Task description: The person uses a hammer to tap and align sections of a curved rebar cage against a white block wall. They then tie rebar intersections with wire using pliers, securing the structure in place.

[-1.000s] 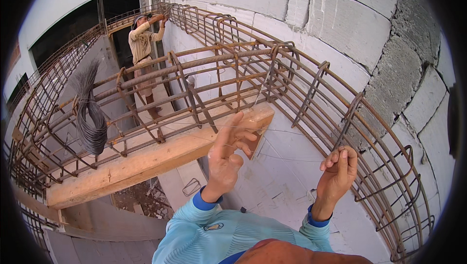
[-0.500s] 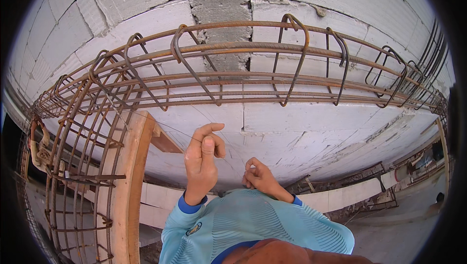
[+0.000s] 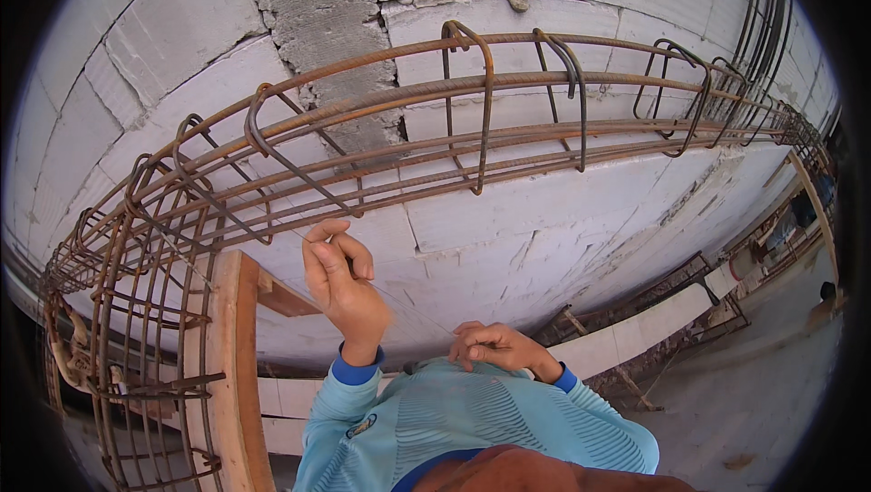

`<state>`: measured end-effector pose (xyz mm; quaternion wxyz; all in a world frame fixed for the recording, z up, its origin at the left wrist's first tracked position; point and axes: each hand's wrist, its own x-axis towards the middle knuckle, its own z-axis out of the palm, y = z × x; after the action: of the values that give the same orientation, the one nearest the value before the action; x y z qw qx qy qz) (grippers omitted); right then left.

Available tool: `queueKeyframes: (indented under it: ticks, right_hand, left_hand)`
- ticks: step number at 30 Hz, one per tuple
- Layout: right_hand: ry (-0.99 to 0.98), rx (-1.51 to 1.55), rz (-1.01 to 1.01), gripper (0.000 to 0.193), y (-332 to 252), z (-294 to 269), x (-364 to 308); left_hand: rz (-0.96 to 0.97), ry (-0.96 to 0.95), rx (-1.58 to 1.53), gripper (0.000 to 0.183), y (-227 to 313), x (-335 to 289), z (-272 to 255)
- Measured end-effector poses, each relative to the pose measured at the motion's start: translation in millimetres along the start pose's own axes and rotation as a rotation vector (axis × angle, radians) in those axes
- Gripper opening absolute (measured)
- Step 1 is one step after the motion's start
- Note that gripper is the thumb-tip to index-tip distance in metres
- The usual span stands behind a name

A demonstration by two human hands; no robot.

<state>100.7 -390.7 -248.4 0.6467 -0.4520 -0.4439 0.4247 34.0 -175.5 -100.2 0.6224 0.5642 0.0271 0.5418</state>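
Observation:
My left hand is raised in front of my chest, its fingers pinched on a thin wire. The wire runs from those fingers up toward the stirrups of a rusty rebar cage, and a faint stretch slants down toward my right hand. That right hand is held close to my shirt with its fingers bent together; what lies inside them is hidden. Bent steel stirrups hang around the long bars of the cage. My left fingertips are just below its lower bars, apparently not touching them.
Behind the cage rises a white block wall with a rough grey concrete column. On the left, a second rebar cage drops beside a wooden board. White planking lies below right.
The view has swung, shifting the cage and wall leftward. My left hand has moved up and left, closer to the cage's lower bars. The right hand has turned slightly and sits a little lower.

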Motion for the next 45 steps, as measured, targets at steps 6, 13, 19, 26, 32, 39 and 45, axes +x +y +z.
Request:
queueKeyframes:
  ticks: [6,13,19,26,32,39,45]
  right_hand:
    - [0.511,-0.173,-0.078,0.026,-27.8,-36.4,-46.0]
    - [0.75,-0.097,-0.234,0.026,-57.9,-64.8,-69.1]
    - [0.649,-0.817,-0.011,0.013,-87.7,-45.2,-21.4]
    - [0.574,-0.909,-0.156,0.007,-78.0,-15.1,69.3]
    - [0.573,-0.773,0.088,0.01,-96.1,-45.2,29.7]
    - [0.563,-1.102,0.22,0.006,-115.8,-62.8,-29.0]
    - [0.278,-1.395,0.206,0.004,-109.4,-45.3,5.1]
  left_hand:
    - [-0.205,0.168,-0.328,0.034,-1.0,9.3,-47.8]
    - [-0.422,0.015,-0.409,0.037,-40.1,-14.2,-70.6]
    - [-0.63,-0.492,0.2,0.042,-53.3,-10.7,-66.4]
    - [-0.606,-0.774,0.179,0.039,-74.4,-33.0,-13.1]
    - [-0.694,-0.843,0.359,0.039,-86.1,-28.1,-37.7]
    - [-0.534,-0.998,0.592,0.035,-106.7,-42.8,-62.4]
    - [-0.246,-1.284,0.891,0.034,-114.1,-18.6,-35.7]
